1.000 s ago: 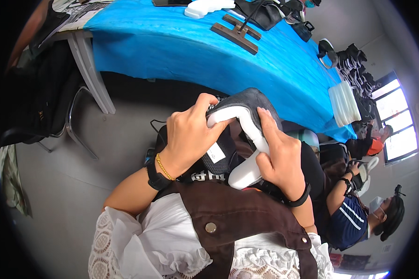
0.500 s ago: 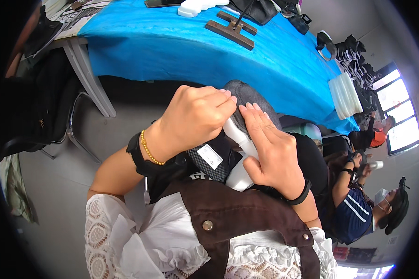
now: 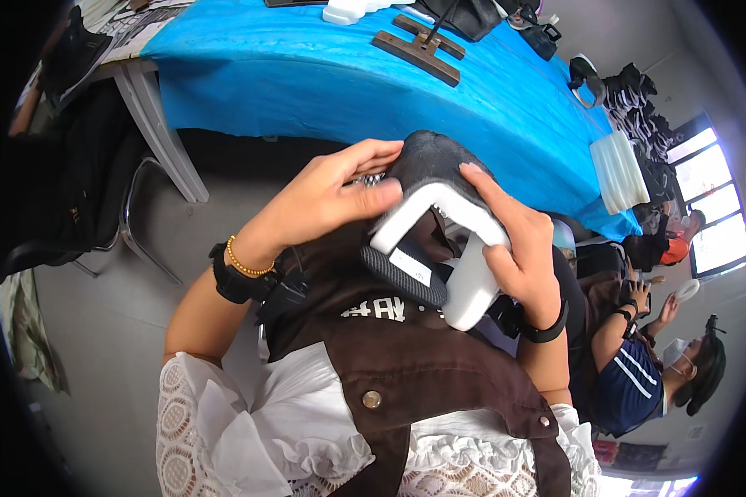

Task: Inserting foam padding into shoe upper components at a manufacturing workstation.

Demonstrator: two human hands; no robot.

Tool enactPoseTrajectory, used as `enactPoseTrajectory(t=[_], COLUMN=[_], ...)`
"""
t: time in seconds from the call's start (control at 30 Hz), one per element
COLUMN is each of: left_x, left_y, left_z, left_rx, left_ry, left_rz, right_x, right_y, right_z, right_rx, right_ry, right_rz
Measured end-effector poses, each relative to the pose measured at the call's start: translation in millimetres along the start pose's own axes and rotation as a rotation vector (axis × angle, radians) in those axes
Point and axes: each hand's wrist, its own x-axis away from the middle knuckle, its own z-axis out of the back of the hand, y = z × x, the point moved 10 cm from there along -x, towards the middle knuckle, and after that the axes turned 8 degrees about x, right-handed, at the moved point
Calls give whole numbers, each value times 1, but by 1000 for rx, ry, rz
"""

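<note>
Before my chest is a U-shaped white foam piece (image 3: 475, 291), its upper bend tucked under a dark grey fabric cover (image 3: 433, 160). My left hand (image 3: 340, 195) pinches the cover's left side, thumb in front and fingers behind. On the other side my right hand (image 3: 518, 248) grips the covered foam, index finger along the fabric and thumb at the foam's inner edge. A black mesh-textured strip (image 3: 381, 269) with a white label (image 3: 410, 267) hangs below the left arm of the foam. Parts of the fingers behind the cover are hidden.
A table with a blue cover (image 3: 307, 91) spans the space ahead, bearing a dark metal stand (image 3: 419, 54) and a white foam piece (image 3: 348, 10). White foam sheets (image 3: 619, 172) are stacked at its right end. A person in a navy shirt (image 3: 634, 377) works at right.
The covered foam has turned, so its U-shaped white edge now shows. My left hand has gone from a closed fist to a wider pinch; my right hand has shifted slightly right.
</note>
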Motion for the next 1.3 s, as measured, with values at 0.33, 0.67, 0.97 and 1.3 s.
enactPoseTrajectory(t=[0.33, 0.67, 0.97, 1.3], left_x=[13, 30, 27, 24], left_y=[3, 26, 9, 9], left_z=[-21, -37, -25, -18], left_rx=[-412, -692, -603, -679], left_ry=[-7, 292, 324, 326], left_rz=[-160, -291, -271, -327], right_x=[15, 19, 21, 16], right_y=[22, 20, 21, 22], right_z=[3, 4, -3, -4], right_rx=[-120, -111, -129, -123], right_ry=[62, 146, 73, 114], right_rz=[-136, -175, -175, -143])
